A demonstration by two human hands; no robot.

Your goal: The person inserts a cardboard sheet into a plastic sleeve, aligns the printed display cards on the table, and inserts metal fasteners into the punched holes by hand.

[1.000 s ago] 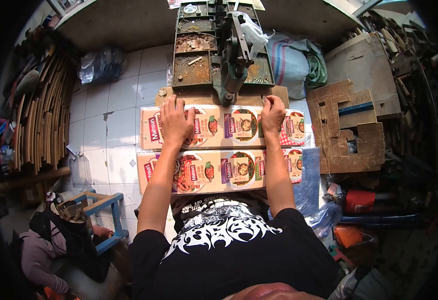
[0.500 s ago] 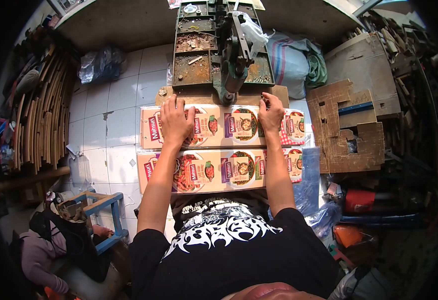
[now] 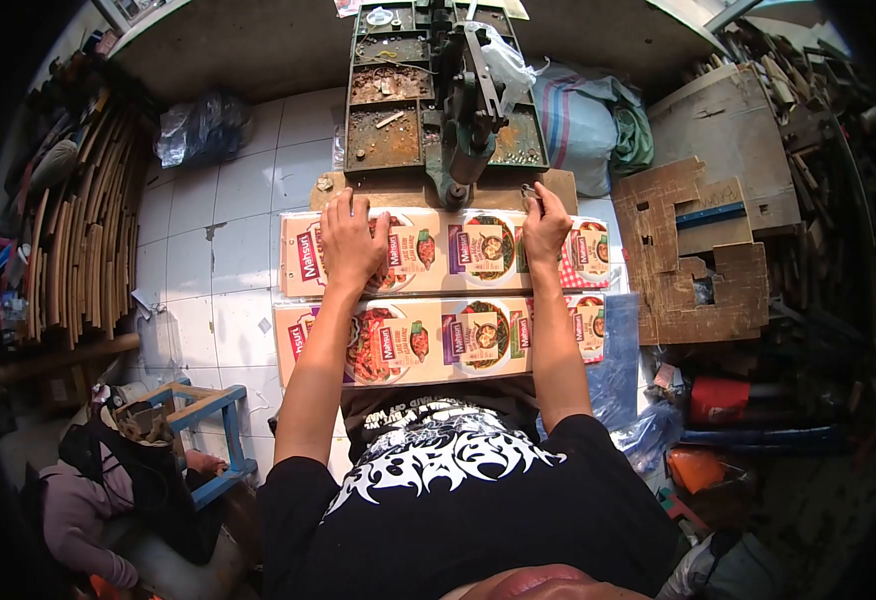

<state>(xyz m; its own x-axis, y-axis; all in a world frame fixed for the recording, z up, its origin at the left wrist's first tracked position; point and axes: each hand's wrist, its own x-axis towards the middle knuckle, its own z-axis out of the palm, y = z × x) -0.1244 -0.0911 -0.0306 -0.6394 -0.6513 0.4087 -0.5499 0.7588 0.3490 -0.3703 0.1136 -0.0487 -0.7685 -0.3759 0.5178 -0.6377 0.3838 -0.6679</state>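
Two rows of printed cards lie side by side in front of me, the far printed card [image 3: 428, 250] and the near printed card [image 3: 428, 342]. My left hand [image 3: 351, 240] rests on the far card's left part, fingers spread over its far edge. Over the right part of that card, my right hand [image 3: 546, 225] has its fingers pinched on something small that I cannot make out. Between the hands, beyond the card's far edge, stands the green metal press [image 3: 466, 150]. A brown board [image 3: 398, 192] lies under the press's foot.
Beyond the board, a compartment tray [image 3: 383, 135] holds small bits. A woven sack [image 3: 573, 130] and cut brown boards [image 3: 698, 290] are at the right. Stacked cardboard [image 3: 83, 240] stands at the left, with a blue-framed stool [image 3: 233, 430] and part of another person [image 3: 78, 520] nearer.
My right hand moved slightly left and then back right beside the press, its fingers still pinched. My left hand and the cards have stayed in place.
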